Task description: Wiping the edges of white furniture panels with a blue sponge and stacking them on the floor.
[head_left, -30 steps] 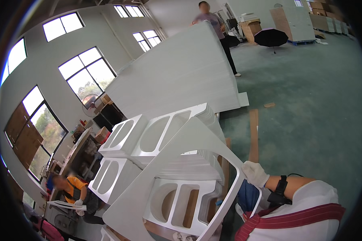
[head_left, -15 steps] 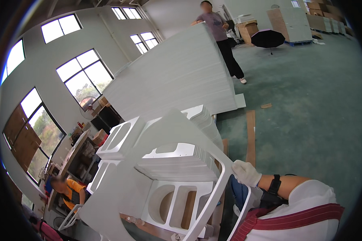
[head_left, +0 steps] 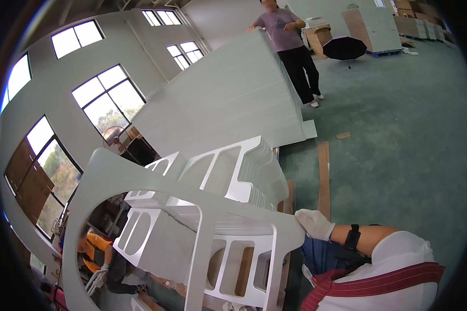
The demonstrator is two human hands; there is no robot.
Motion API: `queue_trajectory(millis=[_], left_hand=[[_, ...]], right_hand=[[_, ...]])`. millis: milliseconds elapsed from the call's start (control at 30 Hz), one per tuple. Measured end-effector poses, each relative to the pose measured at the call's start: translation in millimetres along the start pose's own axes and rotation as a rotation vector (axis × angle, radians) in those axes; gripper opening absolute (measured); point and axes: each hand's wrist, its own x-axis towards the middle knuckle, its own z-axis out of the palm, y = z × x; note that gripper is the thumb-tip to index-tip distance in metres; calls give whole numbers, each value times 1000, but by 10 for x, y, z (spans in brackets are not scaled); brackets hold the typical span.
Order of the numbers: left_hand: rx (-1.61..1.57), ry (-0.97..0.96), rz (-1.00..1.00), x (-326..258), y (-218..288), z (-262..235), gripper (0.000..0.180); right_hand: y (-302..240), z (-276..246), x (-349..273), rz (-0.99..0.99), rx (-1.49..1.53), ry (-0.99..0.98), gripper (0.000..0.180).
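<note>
Panel (head_left: pixel 155 181): your gloved right hand (head_left: pixel 314 224) grips its corner, tilting it above the stack (head_left: pixel 233 171); your left hand is out of view.

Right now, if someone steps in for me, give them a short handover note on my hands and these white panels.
Right hand: gloved, gripping the corner of the white cut-out panel, which is lifted and tilted across the view.
Left hand: out of view, so its grip cannot be told.
Things: below the panel lie stacks of like white panels with window-shaped openings. A large flat white board leans behind them, with a person standing at its far end. Another person in orange crouches low on the left.
Done: one panel is up off the stacks.
Left: it is not yet set down anywhere; the stacks remain.
</note>
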Motion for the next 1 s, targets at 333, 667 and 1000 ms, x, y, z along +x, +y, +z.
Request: queue_trajectory(millis=[333, 667, 1000], left_hand=[[-98, -270, 265, 288, -43, -55, 51], [-69, -671, 166, 570, 21, -117, 62], [-38, -298, 415, 595, -84, 359, 52]], right_hand=[[-422, 453, 86, -782, -251, 83, 34], [-692, 1714, -234, -1198, -348, -319, 64], [-612, 1866, -689, -1402, -204, -337, 68]])
